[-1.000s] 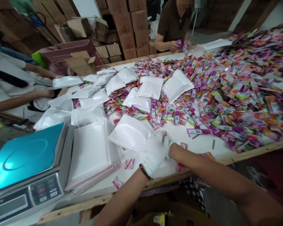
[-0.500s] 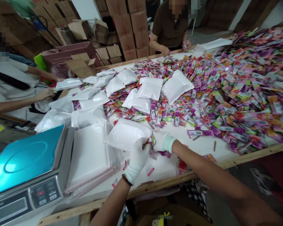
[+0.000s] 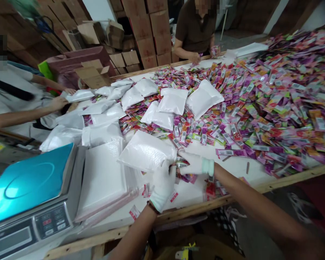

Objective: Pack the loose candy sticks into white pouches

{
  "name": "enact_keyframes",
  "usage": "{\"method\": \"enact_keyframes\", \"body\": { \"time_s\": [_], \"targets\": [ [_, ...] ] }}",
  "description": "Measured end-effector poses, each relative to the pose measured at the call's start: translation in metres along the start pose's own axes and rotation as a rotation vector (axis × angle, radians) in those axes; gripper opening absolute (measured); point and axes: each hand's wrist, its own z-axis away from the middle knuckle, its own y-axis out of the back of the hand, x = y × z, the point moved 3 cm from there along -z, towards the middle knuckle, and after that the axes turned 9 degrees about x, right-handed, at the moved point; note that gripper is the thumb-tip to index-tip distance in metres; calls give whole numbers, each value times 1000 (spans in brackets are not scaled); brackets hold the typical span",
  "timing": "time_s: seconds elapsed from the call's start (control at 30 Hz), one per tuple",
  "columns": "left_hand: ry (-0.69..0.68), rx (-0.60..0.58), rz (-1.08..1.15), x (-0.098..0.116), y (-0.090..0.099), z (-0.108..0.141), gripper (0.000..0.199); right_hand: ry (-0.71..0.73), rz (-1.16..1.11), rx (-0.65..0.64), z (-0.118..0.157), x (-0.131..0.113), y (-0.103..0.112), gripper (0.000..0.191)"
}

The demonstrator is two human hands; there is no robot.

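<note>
- The white pouch (image 3: 144, 151) lies near the table's (image 3: 192, 191) front edge, just ahead and to the left of the person's gloved left hand (image 3: 162, 184).
- Its long side runs left to right, the right end slanting in toward the wearer and meeting that left glove.
- The left hand is the nearer one, touching the pouch's right end with its fingers curled in; whether they pinch the film or a packet, I can't tell from here.
- The right hand (image 3: 193, 163) comes in from the right, its fingers pointing left toward that same end and stretched out close together over a few small packets (image 3: 182, 164). I can't make out whether it grips any.
- So the packets sit between the two hands, right beside the pouch's end.
- The stack of flat pouches (image 3: 103, 173) is left of the filled-looking one, next to the scale (image 3: 32, 180); the big heap (image 3: 276, 104) spreads off to the right.
</note>
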Motion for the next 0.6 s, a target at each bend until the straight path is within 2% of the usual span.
{"method": "enact_keyframes", "body": {
  "time_s": [0.1,0.2,0.27,0.37,0.47,0.53,0.6],
  "targets": [
    [-29,5,95,6,0,2,11,85,41,63,-1,5,-7,32],
    [-62,-1,161,15,-1,2,11,85,56,148,-12,4,-13,34],
    [18,-9,243,13,2,-3,11,55,-85,137,-17,7,-10,39],
    [250,-42,531,2,16,-20,8,58,-502,67,-13,19,6,47],
    [475,-73,851,0,38,-38,13,-73,-838,185,-3,39,27,48],
    [515,-82,954,8,51,-48,19,-169,-907,250,2,44,37,46],
    [499,-85,998,19,58,-55,22,-173,-886,193,4,36,43,39]
  ]
}}
